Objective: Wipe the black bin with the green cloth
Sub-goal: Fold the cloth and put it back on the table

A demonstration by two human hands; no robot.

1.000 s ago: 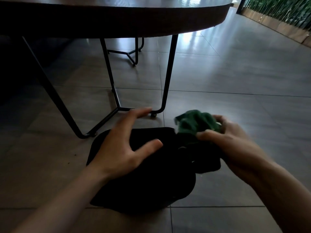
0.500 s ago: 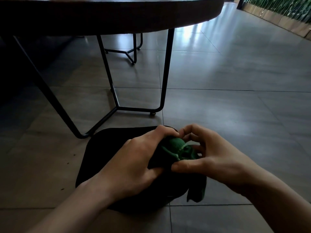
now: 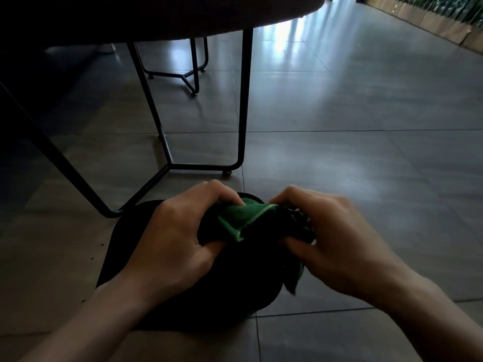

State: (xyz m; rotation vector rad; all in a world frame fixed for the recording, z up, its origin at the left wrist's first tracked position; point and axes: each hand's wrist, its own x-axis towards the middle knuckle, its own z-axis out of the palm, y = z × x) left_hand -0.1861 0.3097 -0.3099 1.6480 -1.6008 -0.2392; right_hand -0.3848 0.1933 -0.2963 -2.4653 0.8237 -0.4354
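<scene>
1. Two hands are seen low in the frame, both closed on one cloth (image 3: 241, 218); the cloth is green, with a stitched hem showing along its lit fold.
2. Left hand (image 3: 180, 236): fingers are curled over the cloth's left end, thumb tucked beneath; the cloth is pinched between them.
3. Right hand (image 3: 332, 239): fingers are curled round the cloth's darker right end, thumb pressed under it; a loose tail of cloth is seen hanging below this hand.
4. Between the hands the cloth is held bunched, its bright fold tilted toward the left hand; whether it touches the bin cannot be told.
5. Bin (image 3: 125, 241): black, set on the floor (image 3: 352, 158) directly under both hands; its outline is seen left of the left wrist and below the right hand; its surface is too dark for detail; whether it lies upright or on its side cannot be told.
6. Table (image 3: 156, 14): dark top is seen across the upper left, in shadow; thin black metal legs (image 3: 244, 100) are joined by a floor bar just beyond the bin; bin and bar are near, contact not visible.
7. Floor: large grey tiles with pale reflections at upper centre; a second metal leg frame (image 3: 194, 74) is seen farther back under the table.
8. Greenery (image 3: 444, 9) above brown boxes is noted along the upper right edge.
</scene>
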